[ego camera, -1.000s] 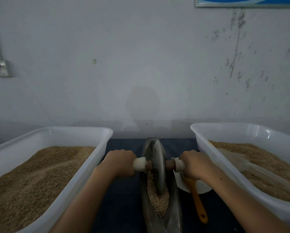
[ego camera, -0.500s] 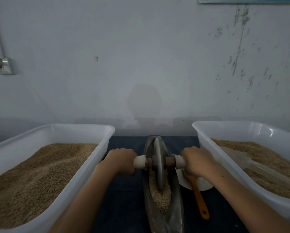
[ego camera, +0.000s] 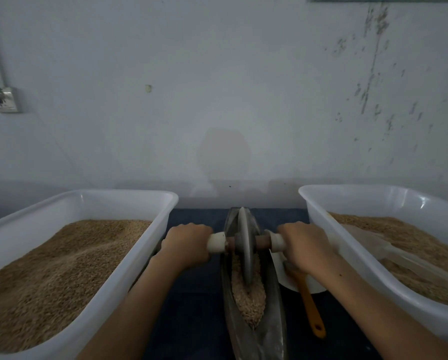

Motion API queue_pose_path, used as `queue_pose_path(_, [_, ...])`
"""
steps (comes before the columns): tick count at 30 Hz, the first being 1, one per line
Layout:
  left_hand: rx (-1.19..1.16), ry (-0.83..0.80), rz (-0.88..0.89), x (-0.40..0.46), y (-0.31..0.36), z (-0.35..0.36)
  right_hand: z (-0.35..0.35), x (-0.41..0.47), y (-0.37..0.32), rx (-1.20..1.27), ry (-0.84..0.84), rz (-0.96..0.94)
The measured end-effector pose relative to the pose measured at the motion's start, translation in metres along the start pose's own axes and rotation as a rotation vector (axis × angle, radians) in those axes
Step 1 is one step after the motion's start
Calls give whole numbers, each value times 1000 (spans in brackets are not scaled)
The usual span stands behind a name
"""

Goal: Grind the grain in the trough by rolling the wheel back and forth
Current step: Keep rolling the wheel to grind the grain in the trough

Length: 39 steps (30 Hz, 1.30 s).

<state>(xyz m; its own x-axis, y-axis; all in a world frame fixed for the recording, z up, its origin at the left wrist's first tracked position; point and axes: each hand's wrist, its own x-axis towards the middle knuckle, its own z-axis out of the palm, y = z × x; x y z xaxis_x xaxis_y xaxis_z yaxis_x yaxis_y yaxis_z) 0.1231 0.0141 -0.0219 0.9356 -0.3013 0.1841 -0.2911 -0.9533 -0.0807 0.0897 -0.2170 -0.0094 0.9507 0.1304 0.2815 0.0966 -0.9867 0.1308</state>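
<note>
Head view: the wheel (ego camera: pixel 244 245) stands upright in the trough (ego camera: pixel 254 331), toward its far end, rim down in the grain (ego camera: pixel 248 300). The left hand (ego camera: pixel 185 246) is clenched round the left handle (ego camera: pixel 216 242); the right hand (ego camera: pixel 304 246) is clenched round the right handle (ego camera: pixel 277 241). The axle runs left-right, crossing the trough's long axis, which runs from near the person toward the wall. Most visible grain lies on the near side of the wheel, between the 2 forearms. Judgement: the next stroke should be a pull toward the body, both hands equally placed, keeping the axle square to the trough.
</note>
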Motion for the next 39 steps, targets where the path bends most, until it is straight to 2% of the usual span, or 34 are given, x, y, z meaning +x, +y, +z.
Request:
queue_pose_path(3, [-6, 99, -26, -1, 2, 4, 9, 0, 0, 4, 108, -15])
queue_pose_path(6, [5, 78, -28, 0, 2, 3, 8, -1, 1, 12, 92, -14])
queue_pose_path(13, [-54, -294, -5, 1, 2, -10, -9, 2, 6, 9, -307, -35])
queue_pose_path(17, [-99, -338, -1, -1, 2, -12, -15, 2, 7, 17, -421, -47])
queue_pose_path(21, [-63, -277, -15, 0, 3, -11, -8, 3, 6, 0, -311, -22])
queue_pose_path(26, [19, -5, -41, -3, 8, -6, 7, 1, 1, 23, 50, -3])
queue_pose_path(30, [18, 44, -40, -6, 10, -5, 12, 0, 1, 27, 106, -10])
queue_pose_path(33, [44, -24, -27, -5, 9, -8, 7, 2, 3, 13, 7, -14])
queue_pose_path(39, [-52, -302, -15, -1, 5, -14, -12, 3, 9, 19, -347, -70])
